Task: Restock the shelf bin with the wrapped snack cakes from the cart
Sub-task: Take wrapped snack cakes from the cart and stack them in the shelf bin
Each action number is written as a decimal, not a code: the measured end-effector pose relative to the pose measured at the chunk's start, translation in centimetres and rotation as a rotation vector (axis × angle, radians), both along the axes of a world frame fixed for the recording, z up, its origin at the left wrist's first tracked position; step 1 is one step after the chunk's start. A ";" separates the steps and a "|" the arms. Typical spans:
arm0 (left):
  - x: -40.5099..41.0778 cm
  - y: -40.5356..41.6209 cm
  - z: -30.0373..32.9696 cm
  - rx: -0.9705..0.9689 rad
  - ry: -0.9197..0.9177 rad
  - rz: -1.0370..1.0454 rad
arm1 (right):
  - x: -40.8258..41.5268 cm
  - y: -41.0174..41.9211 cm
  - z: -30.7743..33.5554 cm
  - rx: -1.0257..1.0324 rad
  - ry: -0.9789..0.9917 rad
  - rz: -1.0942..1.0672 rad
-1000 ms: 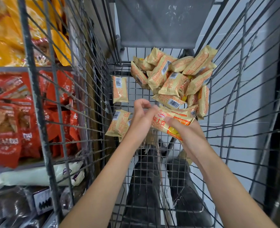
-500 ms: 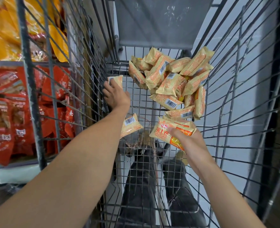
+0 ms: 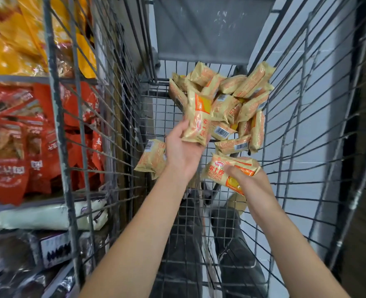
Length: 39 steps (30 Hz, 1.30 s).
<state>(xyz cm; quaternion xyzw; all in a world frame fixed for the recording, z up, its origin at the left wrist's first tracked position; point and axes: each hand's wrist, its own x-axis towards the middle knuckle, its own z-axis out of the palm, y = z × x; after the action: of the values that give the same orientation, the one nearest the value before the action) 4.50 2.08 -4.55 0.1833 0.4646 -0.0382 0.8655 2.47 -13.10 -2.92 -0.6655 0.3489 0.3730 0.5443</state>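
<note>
We pinch one cake (image 3: 198, 119) upright in our left hand (image 3: 185, 151), clear of the pile (image 3: 231, 100) just beyond that grip. Our right hand (image 3: 249, 179) curls round gathered cakes (image 3: 225, 172), likely so we can carry several at once from the cart (image 3: 306, 125).

Your forearms are bare up to the frame's edge, with no sleeves, watch or rings showing on your left hand (image 3: 183, 151) or right hand (image 3: 249, 179). Through the wire mesh below, your legs wear dark grey trousers (image 3: 184, 244), creased and blurred.
</note>
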 end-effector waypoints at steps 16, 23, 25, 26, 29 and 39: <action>-13.0 -1.5 21.3 0.483 -0.116 -0.054 | -7.3 -4.1 17.8 0.209 -0.237 0.117; -28.5 -5.9 28.2 0.344 -0.060 0.155 | -12.5 -8.7 23.5 0.399 -0.281 0.262; -33.1 -7.3 29.2 0.227 -0.041 0.275 | -14.2 -8.6 24.6 0.444 -0.278 0.328; -35.5 -7.9 29.8 0.198 -0.040 0.334 | -15.3 -8.3 25.1 0.464 -0.268 0.368; -42.7 -9.6 31.4 0.200 -0.049 0.494 | -19.5 -6.5 26.7 0.519 -0.229 0.553; -63.5 -11.8 36.4 0.468 0.101 1.070 | -37.9 4.8 34.3 0.798 -0.196 1.167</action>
<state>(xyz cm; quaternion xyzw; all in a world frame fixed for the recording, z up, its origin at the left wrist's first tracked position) -58.98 -9.75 31.90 0.1073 0.5294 0.4991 0.6776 -35.41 -8.32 31.36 -0.5241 -0.2778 0.6411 0.4870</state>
